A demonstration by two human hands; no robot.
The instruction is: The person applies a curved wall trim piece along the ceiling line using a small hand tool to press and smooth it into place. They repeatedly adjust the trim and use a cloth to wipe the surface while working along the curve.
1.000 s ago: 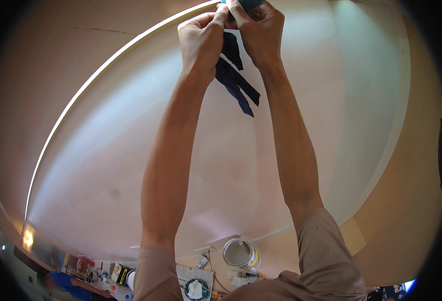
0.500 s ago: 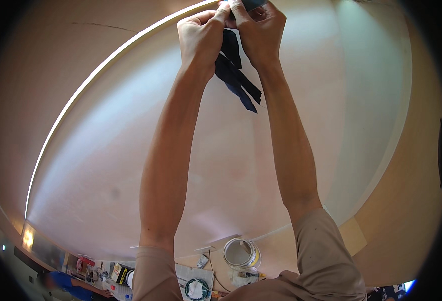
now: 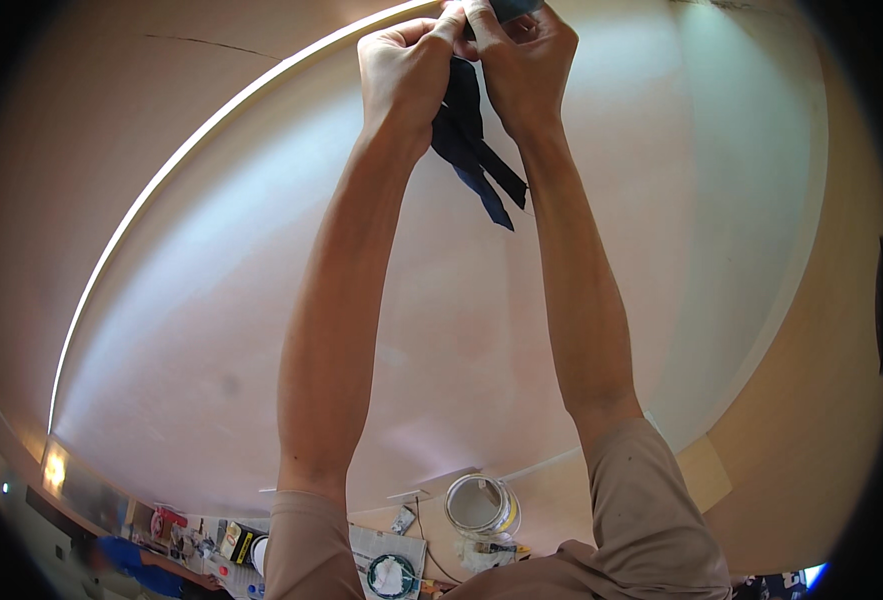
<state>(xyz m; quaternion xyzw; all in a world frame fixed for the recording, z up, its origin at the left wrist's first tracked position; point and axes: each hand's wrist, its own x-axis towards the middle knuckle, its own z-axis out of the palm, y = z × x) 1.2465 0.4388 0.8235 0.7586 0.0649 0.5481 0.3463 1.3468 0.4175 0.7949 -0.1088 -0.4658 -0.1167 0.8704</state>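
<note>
Both my arms reach up to the top edge of the view, in front of a pale wall panel (image 3: pixel 461 330). My left hand (image 3: pixel 403 75) and my right hand (image 3: pixel 526 75) meet there, thumbs and fingertips pinched together side by side. Strips of dark blue-black cloth (image 3: pixel 469 120) hang down between the wrists, their loose ends split and trailing to the right. The upper part of the cloth sits behind my fingers. A dark grey-green piece (image 3: pixel 514 8) shows above my right hand, cut off by the frame, so its kind is unclear.
A bright, curved light strip (image 3: pixel 176 170) borders the panel at left. Below stand an open white bucket (image 3: pixel 477 503), a brush (image 3: pixel 501 548) and a round container of white paste (image 3: pixel 391 577) on a board. At lower left, a person in blue (image 3: pixel 151 568) is beside a cluttered surface.
My hands and the hanging cloth have shifted very slightly right and down in the view. The pinch looks the same, and the loose strips have swung a little.
</note>
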